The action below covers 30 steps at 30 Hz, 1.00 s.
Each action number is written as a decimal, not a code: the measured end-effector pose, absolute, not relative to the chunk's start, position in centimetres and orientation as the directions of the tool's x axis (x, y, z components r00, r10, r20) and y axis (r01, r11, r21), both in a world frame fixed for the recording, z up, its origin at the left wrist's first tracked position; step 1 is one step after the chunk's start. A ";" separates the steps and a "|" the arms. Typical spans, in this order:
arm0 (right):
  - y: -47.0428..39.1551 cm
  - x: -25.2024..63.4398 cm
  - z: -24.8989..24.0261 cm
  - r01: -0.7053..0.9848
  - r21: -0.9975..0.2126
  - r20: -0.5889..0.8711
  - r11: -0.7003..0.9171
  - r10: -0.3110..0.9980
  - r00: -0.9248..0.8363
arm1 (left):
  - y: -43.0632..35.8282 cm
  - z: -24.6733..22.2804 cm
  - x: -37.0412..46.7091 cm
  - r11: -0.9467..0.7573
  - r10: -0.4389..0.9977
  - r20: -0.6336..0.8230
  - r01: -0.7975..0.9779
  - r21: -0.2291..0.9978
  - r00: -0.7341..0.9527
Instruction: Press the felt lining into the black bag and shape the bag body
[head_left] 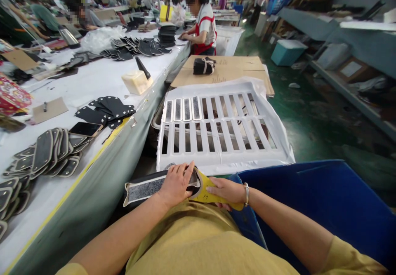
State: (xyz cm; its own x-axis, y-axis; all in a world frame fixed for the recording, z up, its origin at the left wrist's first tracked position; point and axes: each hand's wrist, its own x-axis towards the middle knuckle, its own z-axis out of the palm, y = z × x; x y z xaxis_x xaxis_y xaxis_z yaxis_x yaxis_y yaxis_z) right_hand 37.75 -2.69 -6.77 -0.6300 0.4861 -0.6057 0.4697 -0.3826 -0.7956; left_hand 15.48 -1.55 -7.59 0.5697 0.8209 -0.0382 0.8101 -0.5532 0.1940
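Note:
My left hand (pixel 175 184) lies over a long dark grey strip with a pale border (pixel 145 189), its fingers pressed together on the strip's right part. In my right hand (pixel 227 190), which wears a bracelet at the wrist, is a yellow tool (pixel 202 188) with a curved wide end. That wide end touches the strip's right end, beside my left fingertips. Just beyond my hands is a white slotted rack (pixel 216 158), and several similar grey strips (pixel 187 109) lie at its upper left.
A long white table (pixel 102 75) on the left bears stacked dark pieces (pixel 43 151), a phone (pixel 86 129) and a cream block (pixel 135 82). Cardboard (pixel 241 71) lies behind the rack; a blue bin (pixel 309 192) stands at right. Farther off works a person in a red apron (pixel 204 27).

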 end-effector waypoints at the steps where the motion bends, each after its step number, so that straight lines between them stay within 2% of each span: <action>1: -2.6 37.7 -6.7 0.470 -0.794 -0.608 -0.386 0.481 -0.631 | -1.6 -7.6 15.4 -0.561 0.817 -0.027 0.805 0.195 0.576; 11: -2.0 37.5 -7.2 0.462 -0.783 -0.617 -0.416 0.433 -0.657 | -1.5 -8.1 15.0 -0.578 0.805 0.002 0.785 0.224 0.593; 20: -2.2 36.8 -6.8 0.455 -0.762 -0.643 -0.462 0.449 -0.621 | -1.7 -7.7 14.9 -0.608 0.788 0.003 0.778 0.159 0.616; 24: -2.2 36.6 -6.9 0.443 -0.753 -0.649 -0.487 0.443 -0.618 | -1.5 -7.8 14.2 -0.636 0.761 -0.008 0.749 0.183 0.648; 30: -2.4 36.1 -7.8 0.397 -0.770 -0.623 -0.499 0.457 -0.634 | -1.0 -7.9 13.1 -0.684 0.697 -0.008 0.669 0.290 0.717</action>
